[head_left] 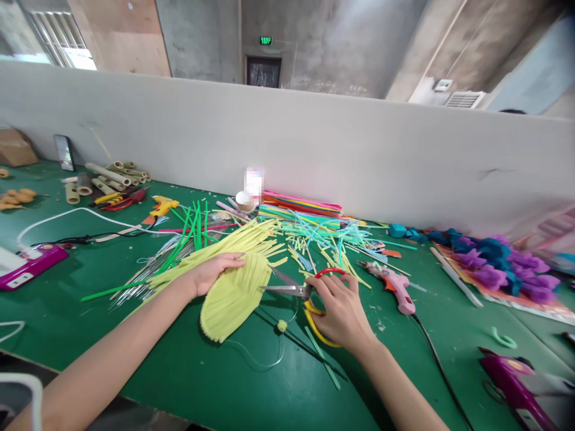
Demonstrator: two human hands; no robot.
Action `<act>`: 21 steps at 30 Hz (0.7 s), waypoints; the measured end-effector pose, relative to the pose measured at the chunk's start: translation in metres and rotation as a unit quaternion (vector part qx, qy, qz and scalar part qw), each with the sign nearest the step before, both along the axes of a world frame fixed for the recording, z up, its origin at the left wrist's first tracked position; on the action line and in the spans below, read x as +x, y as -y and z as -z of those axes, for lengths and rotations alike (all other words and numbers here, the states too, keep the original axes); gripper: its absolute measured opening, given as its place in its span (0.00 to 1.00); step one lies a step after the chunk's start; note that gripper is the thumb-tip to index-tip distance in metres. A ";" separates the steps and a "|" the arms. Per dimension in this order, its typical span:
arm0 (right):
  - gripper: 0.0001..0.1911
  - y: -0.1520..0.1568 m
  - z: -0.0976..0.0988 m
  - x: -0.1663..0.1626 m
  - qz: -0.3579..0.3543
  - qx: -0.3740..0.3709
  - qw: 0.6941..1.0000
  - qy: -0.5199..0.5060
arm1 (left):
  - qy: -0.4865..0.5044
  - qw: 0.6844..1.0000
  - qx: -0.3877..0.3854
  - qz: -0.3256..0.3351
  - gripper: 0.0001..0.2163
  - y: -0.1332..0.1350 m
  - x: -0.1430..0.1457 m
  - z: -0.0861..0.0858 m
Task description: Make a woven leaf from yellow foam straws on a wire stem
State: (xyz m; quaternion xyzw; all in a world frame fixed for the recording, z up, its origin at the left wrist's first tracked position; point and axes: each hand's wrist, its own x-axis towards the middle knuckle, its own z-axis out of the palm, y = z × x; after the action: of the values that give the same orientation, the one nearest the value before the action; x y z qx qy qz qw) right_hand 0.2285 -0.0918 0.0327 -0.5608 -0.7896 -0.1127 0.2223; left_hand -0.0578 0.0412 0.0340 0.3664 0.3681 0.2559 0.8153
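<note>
My left hand rests with curled fingers on a flat fan-shaped piece made of pale yellow strips, holding it on the green table. My right hand grips a pair of scissors with red and yellow handles. The blades are slightly apart and point left at the edge of the yellow piece. A thin clear wire with a small yellow pompom lies just below the scissors.
Loose yellow and green strips are scattered behind my hands. A pink glue gun lies to the right, an orange one at the back left. Purple and blue fluffy flowers sit far right. A grey partition closes off the back.
</note>
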 end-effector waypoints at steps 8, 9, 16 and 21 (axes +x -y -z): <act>0.21 0.000 0.007 -0.003 0.000 -0.058 0.998 0.005 | 0.010 1.000 -0.007 0.002 0.22 -0.002 -0.001 0.000; 0.21 -0.001 0.007 -0.002 0.003 -0.058 0.998 0.002 | 0.010 1.000 -0.007 0.005 0.23 -0.001 -0.001 -0.001; 0.19 -0.004 0.009 0.000 0.021 -0.061 0.997 -0.037 | 0.006 0.999 0.005 0.032 0.22 0.004 0.000 -0.003; 0.18 -0.003 0.010 -0.002 0.031 -0.067 0.996 -0.039 | 0.021 0.993 0.046 0.110 0.24 0.012 -0.001 -0.011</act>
State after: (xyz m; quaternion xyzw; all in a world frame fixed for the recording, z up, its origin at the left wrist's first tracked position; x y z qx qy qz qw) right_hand 0.2266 -0.0893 0.0227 -0.6030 -0.7680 -0.0441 0.2113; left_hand -0.0585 0.0294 0.0455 0.4365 0.2959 0.1890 0.8284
